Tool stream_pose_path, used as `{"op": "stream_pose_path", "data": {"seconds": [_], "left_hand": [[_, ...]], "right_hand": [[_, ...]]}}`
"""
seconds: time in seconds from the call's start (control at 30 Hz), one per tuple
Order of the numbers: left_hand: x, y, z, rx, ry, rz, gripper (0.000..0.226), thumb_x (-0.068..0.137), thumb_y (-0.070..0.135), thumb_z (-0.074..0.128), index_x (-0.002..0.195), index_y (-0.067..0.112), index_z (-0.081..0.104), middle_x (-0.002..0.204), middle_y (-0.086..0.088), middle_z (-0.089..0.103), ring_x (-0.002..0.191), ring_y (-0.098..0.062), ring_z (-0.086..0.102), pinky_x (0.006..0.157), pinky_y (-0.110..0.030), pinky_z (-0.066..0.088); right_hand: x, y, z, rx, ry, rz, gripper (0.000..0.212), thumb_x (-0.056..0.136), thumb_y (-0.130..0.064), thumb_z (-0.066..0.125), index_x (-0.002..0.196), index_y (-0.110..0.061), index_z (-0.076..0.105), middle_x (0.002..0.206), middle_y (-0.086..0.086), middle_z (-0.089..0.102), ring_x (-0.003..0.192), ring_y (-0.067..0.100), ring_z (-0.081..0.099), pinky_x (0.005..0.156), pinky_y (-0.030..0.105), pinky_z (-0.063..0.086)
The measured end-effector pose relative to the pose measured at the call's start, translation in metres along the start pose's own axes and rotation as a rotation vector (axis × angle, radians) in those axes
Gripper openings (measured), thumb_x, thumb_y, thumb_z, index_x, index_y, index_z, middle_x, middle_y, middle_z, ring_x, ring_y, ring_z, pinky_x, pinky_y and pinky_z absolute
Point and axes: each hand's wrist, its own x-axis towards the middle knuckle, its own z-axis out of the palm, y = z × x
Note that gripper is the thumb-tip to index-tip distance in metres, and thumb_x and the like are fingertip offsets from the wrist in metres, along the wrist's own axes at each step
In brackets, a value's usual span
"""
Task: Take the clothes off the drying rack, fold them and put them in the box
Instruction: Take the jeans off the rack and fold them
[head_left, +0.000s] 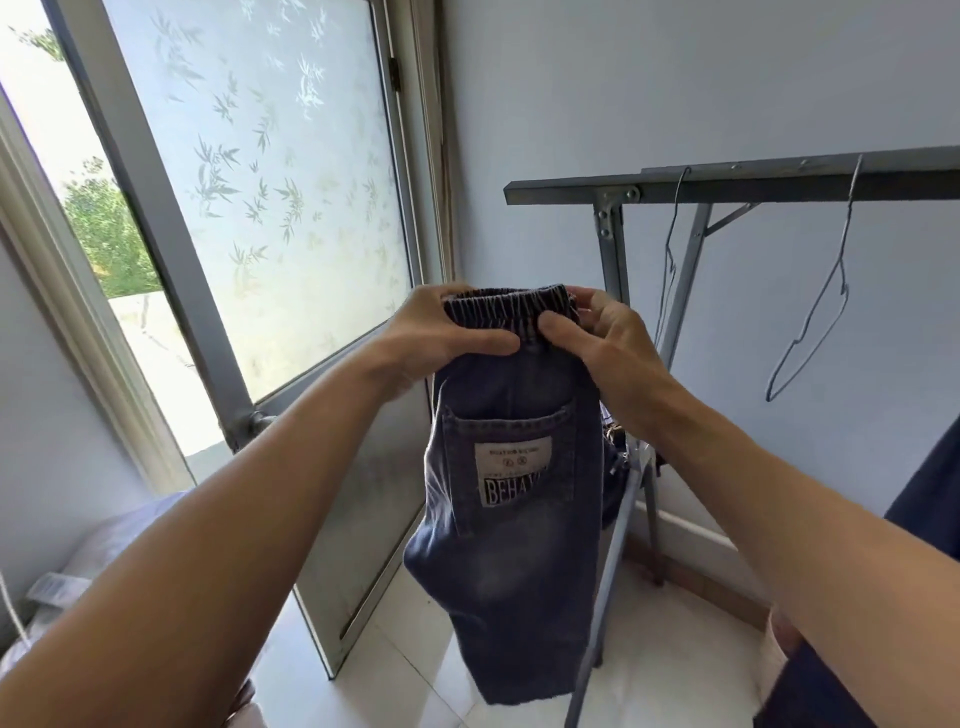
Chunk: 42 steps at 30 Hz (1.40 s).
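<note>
Both hands hold a pair of blue denim shorts (511, 499) in the air by the elastic waistband. The left hand (441, 338) has its fingers curled over the left end, thumb pressed on the front. The right hand (597, 338) pinches the right end. The shorts hang down below the fingers. Behind the right fingers stands the drying rack (727, 184), with two bare wire hangers (810, 322).

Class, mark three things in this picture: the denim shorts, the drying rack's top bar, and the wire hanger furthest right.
denim shorts (511, 525), head view, on the back pocket just right of its label.
drying rack's top bar (571, 191), head view, on its left end.
wire hanger (826, 293), head view, on its sloping shoulder wire.
</note>
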Motion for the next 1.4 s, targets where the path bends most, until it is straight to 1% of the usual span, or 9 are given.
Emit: {"op": "stream_pose_path", "data": {"seconds": [0.13, 0.23, 0.43, 0.7, 0.87, 1.03, 1.2, 1.3, 1.4], "left_hand": [[0.003, -0.003, 0.001, -0.075, 0.098, -0.008, 0.03, 0.072, 0.011, 0.084, 0.096, -0.001, 0.073, 0.09, -0.01, 0.076, 0.079, -0.018, 0.071, 0.076, -0.03, 0.06], [0.002, -0.009, 0.001, -0.103, 0.086, -0.06, 0.034, 0.072, 0.014, 0.085, 0.099, -0.003, 0.072, 0.093, -0.013, 0.075, 0.08, -0.019, 0.072, 0.075, -0.03, 0.061], [0.001, -0.017, -0.012, -0.385, 0.117, -0.102, 0.046, 0.071, 0.025, 0.08, 0.109, 0.002, 0.066, 0.096, -0.011, 0.074, 0.084, -0.022, 0.071, 0.069, -0.027, 0.059], [-0.035, -0.091, -0.019, -0.357, -0.392, -0.269, 0.09, 0.051, 0.064, 0.087, 0.119, 0.009, 0.065, 0.126, -0.015, 0.065, 0.115, -0.028, 0.062, 0.099, -0.042, 0.049], [-0.049, -0.099, -0.013, -0.287, -0.243, -0.291, 0.05, 0.065, 0.018, 0.086, 0.109, 0.002, 0.071, 0.111, -0.017, 0.072, 0.1, -0.028, 0.07, 0.093, -0.043, 0.055], [-0.05, -0.085, -0.013, -0.507, -0.033, -0.227, 0.031, 0.078, 0.008, 0.067, 0.108, -0.001, 0.067, 0.095, -0.014, 0.075, 0.077, -0.022, 0.073, 0.066, -0.028, 0.059], [-0.051, -0.073, -0.019, -0.652, -0.086, -0.301, 0.027, 0.079, 0.013, 0.067, 0.105, 0.006, 0.067, 0.091, -0.011, 0.074, 0.073, -0.018, 0.072, 0.063, -0.026, 0.058], [-0.06, -0.072, -0.027, -0.69, -0.257, -0.312, 0.048, 0.069, 0.015, 0.076, 0.114, 0.009, 0.063, 0.099, -0.012, 0.073, 0.082, -0.023, 0.073, 0.067, -0.031, 0.059], [-0.056, -0.073, -0.029, -0.51, -0.162, -0.329, 0.031, 0.083, -0.005, 0.056, 0.107, 0.013, 0.063, 0.091, -0.013, 0.069, 0.07, -0.02, 0.07, 0.056, -0.03, 0.057]], "right_hand": [[-0.02, 0.019, -0.01, -0.242, -0.168, 0.16, 0.042, 0.073, -0.033, 0.083, 0.108, -0.019, 0.065, 0.105, 0.005, 0.071, 0.095, 0.018, 0.071, 0.085, 0.035, 0.058], [-0.024, 0.027, -0.008, -0.111, -0.118, 0.202, 0.016, 0.088, -0.019, 0.068, 0.103, -0.015, 0.07, 0.096, 0.0, 0.076, 0.09, 0.014, 0.071, 0.08, 0.027, 0.055], [-0.011, 0.016, 0.01, 0.227, -0.05, 0.23, 0.015, 0.099, -0.015, 0.051, 0.107, -0.019, 0.063, 0.087, 0.003, 0.074, 0.079, 0.018, 0.071, 0.074, 0.036, 0.06], [0.012, -0.015, 0.014, 0.252, 0.048, 0.181, 0.022, 0.103, -0.024, 0.045, 0.112, -0.014, 0.062, 0.089, 0.009, 0.074, 0.075, 0.022, 0.072, 0.065, 0.033, 0.06], [0.017, -0.017, 0.003, 0.276, 0.04, 0.249, 0.034, 0.102, -0.035, 0.045, 0.104, -0.009, 0.066, 0.087, 0.01, 0.074, 0.078, 0.024, 0.072, 0.068, 0.035, 0.061], [-0.014, 0.01, -0.011, 0.268, -0.36, 0.362, 0.043, 0.085, -0.027, 0.065, 0.121, -0.005, 0.062, 0.113, 0.014, 0.071, 0.105, 0.028, 0.068, 0.082, 0.035, 0.058], [-0.017, 0.031, -0.008, 0.246, -0.115, 0.401, 0.023, 0.091, -0.007, 0.059, 0.112, -0.004, 0.069, 0.106, 0.015, 0.072, 0.094, 0.025, 0.07, 0.083, 0.034, 0.059], [-0.017, 0.026, -0.011, 0.19, -0.174, 0.371, 0.023, 0.089, -0.01, 0.062, 0.112, -0.007, 0.068, 0.103, 0.012, 0.073, 0.092, 0.024, 0.071, 0.079, 0.034, 0.059], [-0.015, 0.026, -0.011, 0.062, -0.163, 0.378, 0.033, 0.085, -0.003, 0.066, 0.118, -0.006, 0.064, 0.111, 0.016, 0.071, 0.101, 0.031, 0.069, 0.086, 0.044, 0.057]]}}
